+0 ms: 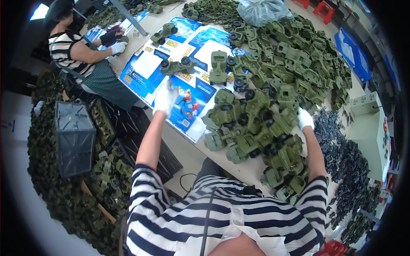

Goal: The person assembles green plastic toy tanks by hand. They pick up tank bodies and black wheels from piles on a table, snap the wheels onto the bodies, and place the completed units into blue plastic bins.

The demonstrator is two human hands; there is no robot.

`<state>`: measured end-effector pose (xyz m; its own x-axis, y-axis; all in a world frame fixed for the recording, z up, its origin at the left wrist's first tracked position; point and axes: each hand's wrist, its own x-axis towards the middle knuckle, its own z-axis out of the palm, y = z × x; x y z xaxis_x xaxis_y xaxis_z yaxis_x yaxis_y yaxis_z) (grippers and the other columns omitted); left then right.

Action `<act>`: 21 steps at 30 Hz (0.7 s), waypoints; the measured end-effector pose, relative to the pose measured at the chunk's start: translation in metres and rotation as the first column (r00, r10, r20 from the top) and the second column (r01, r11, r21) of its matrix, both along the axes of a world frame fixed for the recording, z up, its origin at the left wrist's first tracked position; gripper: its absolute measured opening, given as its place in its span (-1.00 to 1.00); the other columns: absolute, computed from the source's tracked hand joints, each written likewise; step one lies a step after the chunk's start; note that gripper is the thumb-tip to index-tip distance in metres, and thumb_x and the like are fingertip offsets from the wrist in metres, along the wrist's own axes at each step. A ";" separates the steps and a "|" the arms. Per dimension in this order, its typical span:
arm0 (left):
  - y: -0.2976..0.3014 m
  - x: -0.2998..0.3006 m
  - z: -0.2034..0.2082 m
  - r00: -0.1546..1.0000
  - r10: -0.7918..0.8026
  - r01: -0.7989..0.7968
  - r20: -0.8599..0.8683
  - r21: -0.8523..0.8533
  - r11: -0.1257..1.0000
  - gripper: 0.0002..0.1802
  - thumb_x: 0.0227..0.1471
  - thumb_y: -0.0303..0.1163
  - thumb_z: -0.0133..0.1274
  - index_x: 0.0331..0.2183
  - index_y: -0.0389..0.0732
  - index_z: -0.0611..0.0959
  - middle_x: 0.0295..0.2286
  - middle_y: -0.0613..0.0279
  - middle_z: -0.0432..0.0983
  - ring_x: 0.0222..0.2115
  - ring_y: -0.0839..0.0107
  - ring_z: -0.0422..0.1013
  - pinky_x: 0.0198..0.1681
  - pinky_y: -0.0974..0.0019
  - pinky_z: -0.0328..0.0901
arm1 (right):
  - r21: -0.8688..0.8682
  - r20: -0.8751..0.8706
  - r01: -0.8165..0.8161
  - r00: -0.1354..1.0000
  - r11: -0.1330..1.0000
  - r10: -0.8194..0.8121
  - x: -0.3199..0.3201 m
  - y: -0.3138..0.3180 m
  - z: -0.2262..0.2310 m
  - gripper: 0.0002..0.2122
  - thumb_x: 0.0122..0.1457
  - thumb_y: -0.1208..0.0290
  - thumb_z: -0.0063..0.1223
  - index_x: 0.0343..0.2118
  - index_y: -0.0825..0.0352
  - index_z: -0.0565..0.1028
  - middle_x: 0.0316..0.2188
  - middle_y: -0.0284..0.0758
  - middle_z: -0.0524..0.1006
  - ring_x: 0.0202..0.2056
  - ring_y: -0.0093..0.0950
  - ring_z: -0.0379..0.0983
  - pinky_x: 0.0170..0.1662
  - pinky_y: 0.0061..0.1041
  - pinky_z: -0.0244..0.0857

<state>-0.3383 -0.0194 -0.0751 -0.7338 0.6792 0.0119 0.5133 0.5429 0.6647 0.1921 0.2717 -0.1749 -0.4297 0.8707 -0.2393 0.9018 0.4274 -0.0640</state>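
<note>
My left hand point(165, 100), in a white glove, is over the printed blue-and-white sheet point(200, 91), fingers apart and nothing in them. Just beyond it a green toy vehicle point(176, 67) with black wheels rests on the sheet. My right hand point(305, 119), gloved too, is at the right side of a heap of assembled green toy vehicles point(252, 115); its fingers are partly hidden, and I cannot tell whether it grips one. Another toy vehicle point(218, 66) stands on the sheet, and one more point(163, 34) lies near its far edge.
Loose green toy parts point(294, 51) are piled at the back right, beside a clear plastic bag point(265, 10). Small dark grey parts point(341, 149) spread on the right. A co-worker point(81, 51) sits at the far left. A grey crate point(76, 136) stands among green parts at the left.
</note>
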 end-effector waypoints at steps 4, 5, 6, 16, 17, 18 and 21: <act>0.088 -0.120 -0.096 -0.082 0.264 -0.486 0.961 -0.269 0.831 0.13 -0.20 0.28 0.26 0.16 -0.32 0.23 0.04 -0.27 0.26 -0.15 -0.12 0.39 -0.06 -0.04 0.38 | 0.011 -0.418 0.324 0.861 0.946 -0.290 0.047 -0.007 0.016 -0.74 0.16 0.27 0.04 -0.10 0.19 0.54 -0.43 -0.23 0.60 -0.44 -0.32 0.53 -0.29 -0.44 0.42; 0.110 -0.110 -0.097 -0.161 0.260 -0.556 0.952 -0.305 0.773 -0.02 -0.22 0.34 0.24 0.04 -0.20 0.40 -0.06 -0.06 0.41 -0.08 0.05 0.38 -0.07 -0.07 0.37 | -0.482 -0.518 0.515 0.485 0.708 -0.705 0.035 -0.032 0.060 -0.74 0.23 0.26 0.00 -0.07 0.20 0.52 -0.50 -0.43 0.55 -0.58 -0.61 0.39 -0.44 -0.59 0.32; 0.129 -0.111 -0.111 -0.056 0.228 -0.614 0.972 -0.213 0.760 -0.15 -0.15 0.33 0.18 -0.01 -0.11 0.44 -0.10 0.00 0.47 -0.12 0.11 0.42 -0.10 -0.06 0.39 | -0.527 -0.619 0.505 0.322 0.683 -0.716 0.034 -0.052 0.095 -0.76 0.28 0.28 -0.05 -0.07 0.22 0.51 -0.50 -0.53 0.50 -0.62 -0.75 0.27 -0.51 -0.67 0.23; 0.148 -0.122 -0.139 0.164 -0.081 -0.769 0.983 0.178 0.614 -0.64 0.13 -0.04 0.04 -0.14 -0.06 0.58 -0.21 0.23 0.59 -0.21 0.28 0.52 -0.03 0.07 0.39 | -0.913 -0.363 -0.229 0.073 0.339 -0.929 -0.105 -0.249 0.203 -0.58 -0.03 0.39 0.23 -0.10 0.39 0.39 -0.40 -0.29 0.48 -0.58 -0.45 0.49 -0.55 -0.59 0.40; 0.135 -0.121 -0.144 0.153 -0.191 -0.704 0.969 0.243 0.668 -0.61 0.14 -0.03 0.02 -0.11 -0.07 0.57 -0.21 0.23 0.59 -0.18 0.28 0.51 -0.02 0.07 0.39 | -0.930 -0.271 -0.302 0.180 0.210 -0.945 -0.112 -0.265 0.183 -0.60 0.01 0.45 0.22 -0.07 0.41 0.39 -0.40 -0.26 0.51 -0.50 -0.39 0.56 -0.48 -0.60 0.45; 0.124 -0.110 -0.126 0.150 -0.180 -0.630 0.972 0.235 0.740 -0.60 0.15 -0.03 -0.02 -0.11 -0.09 0.57 -0.20 0.21 0.58 -0.17 0.27 0.51 -0.04 0.10 0.41 | -0.937 -0.118 -0.350 0.301 0.006 -0.946 -0.113 -0.278 0.161 -0.66 0.10 0.51 0.21 -0.06 0.35 0.41 -0.35 -0.21 0.57 -0.50 -0.56 0.53 -0.58 -0.66 0.32; 0.081 -0.086 -0.084 0.194 -0.261 -0.465 0.946 0.323 0.825 -0.63 0.18 -0.06 -0.05 -0.14 -0.11 0.57 -0.23 0.18 0.59 -0.26 0.25 0.53 -0.13 0.10 0.45 | -0.930 -0.365 -0.228 0.670 0.288 -0.647 -0.127 -0.307 0.138 -0.74 0.11 0.42 0.23 -0.13 0.27 0.51 -0.17 -0.37 0.55 -0.25 -0.56 0.52 -0.25 -0.59 0.39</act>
<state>-0.4239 0.0621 -0.1589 -0.4684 0.7453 -0.4744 -0.7270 -0.0200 0.6864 0.0647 -0.0348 -0.0369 -0.6558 0.3596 -0.6638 0.4610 -0.5056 -0.7293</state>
